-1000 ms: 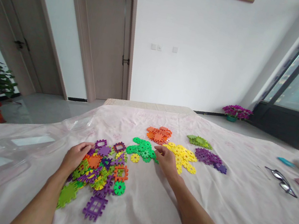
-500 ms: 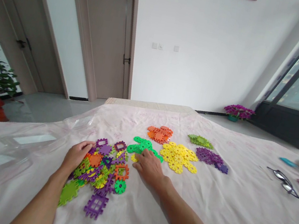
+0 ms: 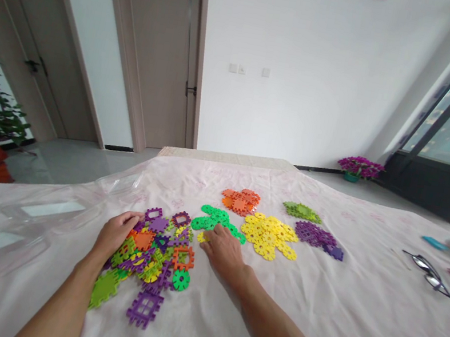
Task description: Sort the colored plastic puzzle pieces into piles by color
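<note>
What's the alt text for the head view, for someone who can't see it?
A person's right hand is at a yellow disc beside a green pile, the left hand at the edge of a mixed pile of plastic pieces. An orange pile, yellow pile, light-green pile and purple pile lie on the pale cloth.

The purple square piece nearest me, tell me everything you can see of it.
The purple square piece looks like plastic, with blocky teeth around its edges and a four-pane window in the middle. It lies roughly flat on the pale cloth at the near end of the mixed pile; its far edge meets other purple pieces, perhaps overlapping. Neither the left hand nor the right hand touches it.
</note>
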Motion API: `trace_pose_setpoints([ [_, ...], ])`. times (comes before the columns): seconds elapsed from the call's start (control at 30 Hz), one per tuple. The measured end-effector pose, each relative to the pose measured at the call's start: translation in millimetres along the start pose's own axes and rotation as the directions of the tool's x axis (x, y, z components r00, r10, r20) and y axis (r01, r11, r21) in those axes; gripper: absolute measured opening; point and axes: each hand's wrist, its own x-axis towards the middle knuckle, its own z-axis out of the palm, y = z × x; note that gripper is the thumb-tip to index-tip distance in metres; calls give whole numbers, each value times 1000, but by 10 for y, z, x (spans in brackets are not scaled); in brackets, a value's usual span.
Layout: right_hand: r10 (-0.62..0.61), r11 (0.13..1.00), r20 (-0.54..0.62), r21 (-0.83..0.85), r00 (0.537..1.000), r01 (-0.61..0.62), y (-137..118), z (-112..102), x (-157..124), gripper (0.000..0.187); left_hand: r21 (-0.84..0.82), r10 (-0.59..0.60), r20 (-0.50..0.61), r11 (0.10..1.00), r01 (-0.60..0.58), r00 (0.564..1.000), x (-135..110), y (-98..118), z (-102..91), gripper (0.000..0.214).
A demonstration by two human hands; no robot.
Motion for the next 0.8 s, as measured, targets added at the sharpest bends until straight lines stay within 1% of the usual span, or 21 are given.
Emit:
trace_pose_setpoints([
  [0.07,7,1000,-5,3,1000,-7,1,16,16,21,6,2,1,1000,-2,1000,6,-8,-1,41],
  [0.17,17,999,-21,39,1000,-16,14,27,27,31,14,6,10,1000,-6,1000,8,-15,-4,42],
  [0.23,36,997,-51,74,998,-32,40,21,26,35,14,1,13,1000,-1,1000,6,-15,-7,42],
  [0.33,100,991,-122,103,988,-88,131,-16,22,36,16,-8,16,1000,8,1000,3,-9,-11,42],
  [0.4,176,982,-174,100,969,-160,246,-64,19,36,22,-8,14,1000,7,1000,4,-4,-13,42],
  [0.47,258,966,-230,95,938,-242,409,-130,9,37,18,-4,10,1000,4,1000,5,0,-13,42],
  [0.5,304,953,-262,97,916,-289,507,-168,0,38,13,-2,9,1000,2,1000,5,2,-13,42],
  [0.57,399,916,-316,111,861,-385,718,-244,-27,37,0,1,7,1000,-1,1000,4,6,-11,42],
  [0.67,537,839,-354,132,766,-528,1017,-334,-86,36,-2,1,3,1000,-1,1000,2,10,-10,42],
  [0.73,585,800,-381,127,716,-586,1152,-363,-119,35,1,-4,-1,1000,4,1000,5,8,-9,41],
  [0.77,592,792,-399,123,700,-598,1189,-366,-129,35,2,-7,-2,1000,7,1000,7,4,-8,41],
  [0.8,587,793,-417,122,694,-597,1200,-361,-133,35,3,-9,-3,1000,9,1000,11,-1,-7,41],
])
